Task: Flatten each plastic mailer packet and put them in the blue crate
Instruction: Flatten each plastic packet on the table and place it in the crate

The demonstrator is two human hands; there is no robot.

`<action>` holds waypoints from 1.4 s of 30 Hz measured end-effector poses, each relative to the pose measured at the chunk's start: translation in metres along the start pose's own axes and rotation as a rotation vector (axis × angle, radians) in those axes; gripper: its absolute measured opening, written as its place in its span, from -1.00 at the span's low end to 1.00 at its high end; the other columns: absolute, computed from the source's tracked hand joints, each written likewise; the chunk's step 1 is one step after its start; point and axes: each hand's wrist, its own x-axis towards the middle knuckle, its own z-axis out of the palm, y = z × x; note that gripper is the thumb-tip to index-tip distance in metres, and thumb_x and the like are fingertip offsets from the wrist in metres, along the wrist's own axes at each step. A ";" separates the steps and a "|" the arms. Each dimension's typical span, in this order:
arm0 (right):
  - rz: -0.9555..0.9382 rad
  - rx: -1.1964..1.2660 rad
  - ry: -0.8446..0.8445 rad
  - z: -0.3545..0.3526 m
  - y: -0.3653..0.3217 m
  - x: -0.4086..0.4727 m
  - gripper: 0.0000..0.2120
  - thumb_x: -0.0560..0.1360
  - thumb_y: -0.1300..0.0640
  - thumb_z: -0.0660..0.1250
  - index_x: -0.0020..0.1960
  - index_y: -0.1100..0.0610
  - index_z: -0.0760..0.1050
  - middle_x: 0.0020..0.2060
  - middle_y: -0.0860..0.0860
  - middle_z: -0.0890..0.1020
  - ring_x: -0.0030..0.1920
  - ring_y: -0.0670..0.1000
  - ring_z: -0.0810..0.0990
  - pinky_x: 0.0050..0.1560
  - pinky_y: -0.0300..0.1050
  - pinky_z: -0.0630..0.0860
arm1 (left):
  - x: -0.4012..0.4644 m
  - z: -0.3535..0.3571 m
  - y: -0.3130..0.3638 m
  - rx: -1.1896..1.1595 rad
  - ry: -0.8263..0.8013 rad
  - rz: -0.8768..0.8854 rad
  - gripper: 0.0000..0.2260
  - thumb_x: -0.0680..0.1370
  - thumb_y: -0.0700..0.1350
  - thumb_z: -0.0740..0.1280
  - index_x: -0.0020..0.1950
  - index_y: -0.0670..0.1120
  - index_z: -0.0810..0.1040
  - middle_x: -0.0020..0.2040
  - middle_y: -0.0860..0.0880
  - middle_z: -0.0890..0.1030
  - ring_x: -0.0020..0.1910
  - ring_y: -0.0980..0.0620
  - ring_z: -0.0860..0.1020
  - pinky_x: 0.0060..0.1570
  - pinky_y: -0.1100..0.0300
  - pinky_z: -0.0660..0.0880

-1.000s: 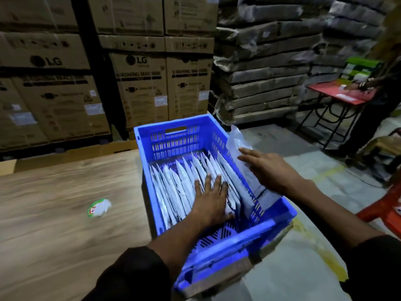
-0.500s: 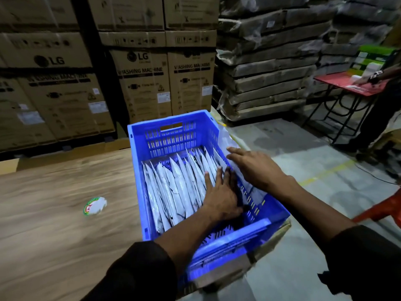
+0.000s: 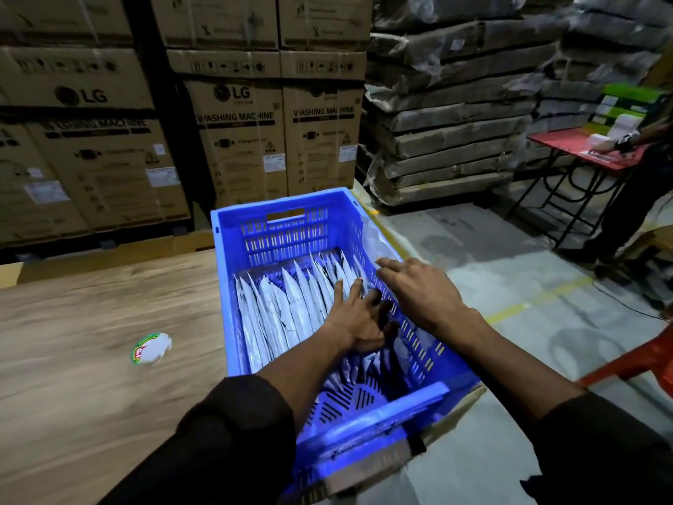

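Note:
A blue crate [image 3: 284,204] stands at the right end of a wooden table [image 3: 91,304]. Inside it, several white mailer packets [image 3: 287,300] stand on edge in a row. My left hand [image 3: 358,322] is down in the crate with fingers spread, pushing against the right end of the row. My right hand [image 3: 422,293] lies flat over the crate's right wall, fingers stretched out on one more mailer packet [image 3: 371,238]. That packet stands against the inside of the wall, with only its top showing.
A small round green and white label [image 3: 151,348] lies on the table left of the crate. Stacked cardboard boxes [image 3: 236,133] rise behind. At the right, another person's hand rests on a red table [image 3: 582,147], and a red chair [image 3: 641,359] stands nearby.
The packet under my right hand has slid from over the crate's rim down inside along the right wall. My left hand has shifted right and pushed the row of packets to the left.

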 end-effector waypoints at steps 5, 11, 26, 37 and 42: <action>-0.005 -0.006 -0.040 0.008 -0.009 0.008 -0.67 0.49 0.18 0.33 0.24 0.08 0.46 0.40 -0.03 0.41 0.15 0.18 0.53 -0.17 -0.01 0.49 | 0.008 0.002 0.000 0.104 -0.031 -0.041 -0.39 0.57 0.32 -0.09 0.57 0.15 0.23 0.62 -0.09 0.08 0.58 -0.27 -0.01 0.32 -0.55 -0.30; 0.019 0.018 -0.074 0.033 -0.016 0.021 -0.70 0.49 0.18 0.31 0.21 0.08 0.45 0.29 -0.04 0.44 0.07 0.19 0.54 -0.29 0.04 0.45 | 0.003 -0.004 0.007 0.138 -0.131 -0.092 -0.33 0.59 0.28 0.04 0.65 0.12 -0.05 0.66 -0.05 -0.06 0.58 -0.31 -0.26 0.24 -0.61 -0.36; 0.013 0.077 -0.193 0.060 -0.033 0.026 -0.75 0.50 0.09 0.31 0.14 0.09 0.37 0.17 0.04 0.52 0.08 0.18 0.62 -0.23 0.03 0.41 | -0.020 -0.015 -0.005 0.161 -0.234 -0.150 -0.36 0.58 0.36 -0.05 0.63 0.16 0.07 0.65 0.06 -0.06 0.56 -0.36 -0.30 0.11 -0.67 -0.34; -0.039 0.112 0.095 0.064 -0.036 0.038 -0.72 0.49 0.12 0.21 0.14 0.19 0.53 0.27 0.18 0.57 0.30 0.33 0.44 0.17 0.23 0.52 | -0.072 -0.038 -0.031 -0.138 0.132 -0.434 -0.41 0.63 0.08 0.11 0.60 -0.17 0.17 0.65 -0.14 -0.02 0.61 -0.22 -0.21 0.46 -0.37 -0.30; -0.136 0.323 -0.221 0.060 -0.072 0.049 -0.48 0.67 -0.22 -0.09 0.57 -0.09 0.13 0.61 -0.10 0.04 0.60 0.15 -0.06 0.45 0.41 -0.03 | -0.083 -0.024 -0.043 -0.196 0.018 -0.836 -0.26 0.64 0.23 0.02 0.62 -0.25 -0.09 0.59 -0.28 -0.31 0.51 -0.32 -0.45 0.44 -0.33 -0.39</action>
